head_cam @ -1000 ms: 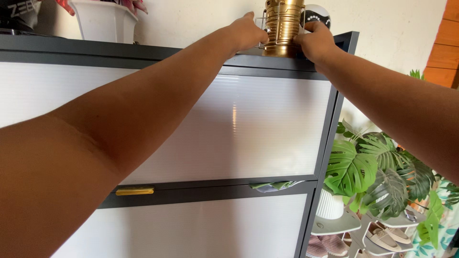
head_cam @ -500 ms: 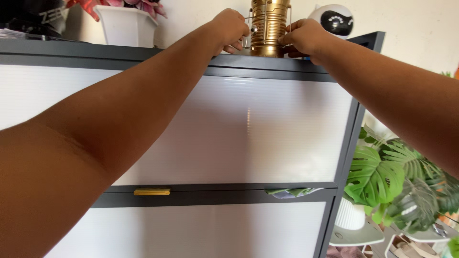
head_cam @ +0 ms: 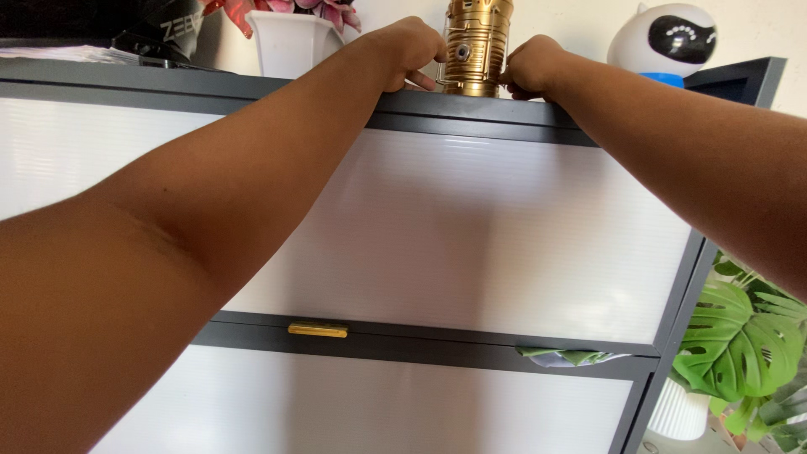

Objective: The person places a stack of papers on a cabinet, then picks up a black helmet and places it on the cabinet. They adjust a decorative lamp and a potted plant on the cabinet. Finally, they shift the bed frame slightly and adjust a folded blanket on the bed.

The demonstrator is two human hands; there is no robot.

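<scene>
A gold ribbed lantern (head_cam: 477,46) with thin wire handles stands upright on top of a tall dark-framed cabinet (head_cam: 471,109). My left hand (head_cam: 407,52) is curled against the lantern's left side, fingers on its wire handle. My right hand (head_cam: 530,65) grips the lantern's right side near the base. Both arms reach up from below, and the lantern's top is cut off by the frame edge.
On the cabinet top stand a white flower pot (head_cam: 290,44) with pink blooms at left and a round white-and-black toy robot (head_cam: 672,38) at right. White ribbed cabinet doors (head_cam: 471,227) with a gold handle (head_cam: 318,329). A big-leaved green plant (head_cam: 744,340) in a white pot stands at lower right.
The view has shifted leftward, so lantern, pot and toy robot sit further right in frame. Both hands have stayed on the lantern's sides, closing more tightly around it.
</scene>
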